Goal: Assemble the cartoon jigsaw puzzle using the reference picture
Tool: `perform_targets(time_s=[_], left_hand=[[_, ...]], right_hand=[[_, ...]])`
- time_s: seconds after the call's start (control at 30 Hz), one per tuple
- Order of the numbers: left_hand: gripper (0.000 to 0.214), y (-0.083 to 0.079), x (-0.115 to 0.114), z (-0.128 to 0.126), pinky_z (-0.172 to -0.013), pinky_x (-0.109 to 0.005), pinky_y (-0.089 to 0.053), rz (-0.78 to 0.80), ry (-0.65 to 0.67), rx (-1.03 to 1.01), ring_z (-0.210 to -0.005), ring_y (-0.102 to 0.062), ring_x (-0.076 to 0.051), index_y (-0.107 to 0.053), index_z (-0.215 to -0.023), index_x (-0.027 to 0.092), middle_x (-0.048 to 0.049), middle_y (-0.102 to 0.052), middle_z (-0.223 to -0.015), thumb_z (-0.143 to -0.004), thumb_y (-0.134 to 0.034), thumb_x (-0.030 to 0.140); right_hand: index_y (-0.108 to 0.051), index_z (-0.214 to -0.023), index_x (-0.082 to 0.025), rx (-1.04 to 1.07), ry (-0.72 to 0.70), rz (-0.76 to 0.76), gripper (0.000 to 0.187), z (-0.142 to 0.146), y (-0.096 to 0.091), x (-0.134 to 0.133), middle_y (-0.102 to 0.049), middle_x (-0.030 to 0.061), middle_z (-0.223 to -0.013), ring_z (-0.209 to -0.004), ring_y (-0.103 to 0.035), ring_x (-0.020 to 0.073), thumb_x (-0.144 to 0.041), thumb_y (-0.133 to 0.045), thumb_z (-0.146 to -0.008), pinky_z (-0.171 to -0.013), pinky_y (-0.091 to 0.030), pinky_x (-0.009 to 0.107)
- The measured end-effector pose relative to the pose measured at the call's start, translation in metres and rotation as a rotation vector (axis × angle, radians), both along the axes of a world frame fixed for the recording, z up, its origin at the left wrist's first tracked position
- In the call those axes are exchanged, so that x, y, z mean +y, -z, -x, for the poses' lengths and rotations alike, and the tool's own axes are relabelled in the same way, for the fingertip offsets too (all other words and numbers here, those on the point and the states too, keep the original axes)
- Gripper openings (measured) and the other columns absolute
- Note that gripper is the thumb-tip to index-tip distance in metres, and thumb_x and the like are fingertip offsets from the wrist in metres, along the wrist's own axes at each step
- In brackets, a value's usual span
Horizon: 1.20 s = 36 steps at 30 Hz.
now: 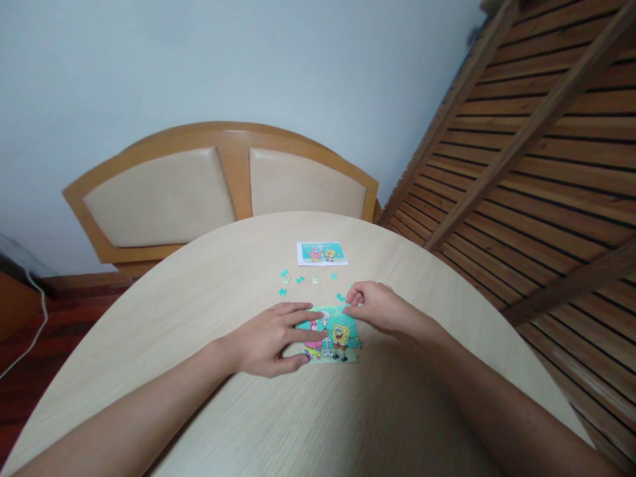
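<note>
A partly assembled jigsaw puzzle point(349, 351) with cartoon figures on a teal ground lies flat on the table. My left hand point(268, 336) rests on its left side, fingers spread and pressing on the picture. At the puzzle's upper right corner, my right hand point(375, 303) has thumb and fingers pinched together. Whatever sits between those fingertips is hidden or too small to make out. Close to them lies a loose teal puzzle piece point(340, 297). Several more loose pieces, among them a teal one point(283, 291) and a pale one point(315, 280), are scattered beyond the puzzle.
Farther back on the round wooden table point(223, 278) lies a reference picture point(328, 252) with the same cartoon figures. A chair back with cream padding point(163, 195) stands behind the table's far edge. Wooden slats point(536, 165) rise on the right, and a white cable point(42, 311) hangs at left.
</note>
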State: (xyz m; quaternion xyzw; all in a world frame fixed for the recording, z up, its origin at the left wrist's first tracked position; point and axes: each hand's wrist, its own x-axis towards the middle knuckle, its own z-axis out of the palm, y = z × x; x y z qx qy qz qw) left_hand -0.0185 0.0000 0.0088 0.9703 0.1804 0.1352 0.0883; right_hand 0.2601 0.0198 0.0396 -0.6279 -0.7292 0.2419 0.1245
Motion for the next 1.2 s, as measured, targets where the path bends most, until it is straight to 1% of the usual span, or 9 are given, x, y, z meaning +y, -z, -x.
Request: perform_targets(time_s=[0.17, 0.3, 0.43, 0.53, 0.63, 0.77, 0.93, 1.1, 1.2], left_hand=[[0.048, 0.001, 0.000, 0.000, -0.116, -0.050, -0.037, 0.006, 0.001, -0.009, -0.142, -0.041, -0.032, -0.057, -0.138, 0.030, -0.0050, -0.046, -0.153, -0.091, -0.061, 0.039], [0.049, 0.001, 0.000, -0.001, -0.116, -0.049, -0.037, 0.010, -0.001, -0.003, -0.142, -0.041, -0.032, -0.056, -0.139, 0.030, -0.0051, -0.046, -0.154, -0.091, -0.060, 0.039], [0.049, 0.001, 0.000, 0.000, -0.116, -0.050, -0.037, 0.008, 0.002, -0.020, -0.142, -0.042, -0.032, -0.056, -0.139, 0.030, -0.0049, -0.047, -0.153, -0.091, -0.061, 0.039], [0.049, 0.001, 0.000, 0.000, -0.116, -0.050, -0.037, 0.008, 0.008, -0.024, -0.142, -0.042, -0.032, -0.056, -0.139, 0.030, -0.0050, -0.047, -0.153, -0.091, -0.061, 0.039], [0.049, 0.001, 0.000, 0.000, -0.116, -0.049, -0.038, 0.008, 0.003, -0.016, -0.142, -0.041, -0.032, -0.056, -0.139, 0.030, -0.0054, -0.046, -0.154, -0.091, -0.061, 0.039], [0.048, 0.000, 0.000, 0.000, -0.115, -0.050, -0.038, 0.001, 0.002, -0.019, -0.140, -0.043, -0.032, -0.057, -0.138, 0.030, -0.0055, -0.047, -0.153, -0.091, -0.061, 0.040], [0.048, 0.000, 0.000, 0.000, -0.116, -0.050, -0.038, -0.001, 0.007, -0.021, -0.141, -0.042, -0.032, -0.057, -0.138, 0.031, -0.0049, -0.047, -0.153, -0.091, -0.061, 0.040], [0.048, 0.001, 0.000, 0.000, -0.117, -0.049, -0.036, 0.008, -0.003, 0.002, -0.142, -0.041, -0.031, -0.057, -0.139, 0.030, -0.0052, -0.046, -0.154, -0.092, -0.060, 0.041], [0.048, 0.000, 0.000, 0.000, -0.117, -0.049, -0.036, 0.004, -0.004, 0.005, -0.142, -0.041, -0.031, -0.058, -0.138, 0.030, -0.0054, -0.046, -0.154, -0.092, -0.060, 0.040]], right_hand=[[-0.071, -0.087, -0.018, 0.036, 0.013, -0.004, 0.014, 0.001, 0.004, 0.002, -0.074, 0.0035, -0.082, -0.076, -0.068, 0.0178, -0.025, -0.070, -0.074, -0.066, -0.046, 0.026], [-0.072, -0.088, -0.018, 0.048, 0.001, 0.018, 0.014, 0.001, 0.004, 0.001, -0.074, 0.0028, -0.080, -0.074, -0.068, 0.0176, -0.023, -0.069, -0.075, -0.065, -0.046, 0.025], [-0.072, -0.086, -0.017, 0.081, -0.004, 0.024, 0.014, -0.001, 0.009, 0.004, -0.074, 0.0040, -0.079, -0.073, -0.068, 0.0180, -0.023, -0.070, -0.074, -0.064, -0.046, 0.025], [-0.072, -0.088, -0.017, 0.108, -0.031, -0.001, 0.015, -0.002, 0.012, 0.005, -0.074, 0.0033, -0.079, -0.071, -0.066, 0.0170, -0.021, -0.069, -0.073, -0.062, -0.045, 0.024], [-0.073, -0.088, -0.018, 0.098, -0.045, -0.038, 0.017, 0.001, 0.011, 0.002, -0.073, 0.0019, -0.078, -0.070, -0.064, 0.0161, -0.018, -0.066, -0.072, -0.061, -0.043, 0.023], [-0.075, -0.078, -0.019, -0.001, -0.035, -0.065, 0.013, 0.011, 0.002, -0.004, -0.073, 0.0028, -0.075, -0.071, -0.064, 0.0172, -0.017, -0.063, -0.072, -0.060, -0.041, 0.023], [-0.074, -0.072, -0.019, -0.181, -0.040, -0.116, 0.015, 0.021, -0.009, -0.010, -0.075, 0.0048, -0.076, -0.070, -0.065, 0.0178, -0.015, -0.060, -0.075, -0.062, -0.039, 0.025], [-0.074, -0.077, -0.022, -0.343, -0.077, -0.163, 0.020, 0.028, -0.012, -0.014, -0.075, 0.0057, -0.077, -0.071, -0.065, 0.0193, -0.016, -0.056, -0.081, -0.061, -0.037, 0.027], [-0.074, -0.081, -0.020, -0.426, -0.072, -0.178, 0.022, 0.033, -0.011, -0.017, -0.075, 0.0094, -0.081, -0.073, -0.067, 0.0212, -0.017, -0.053, -0.086, -0.062, -0.038, 0.029]])
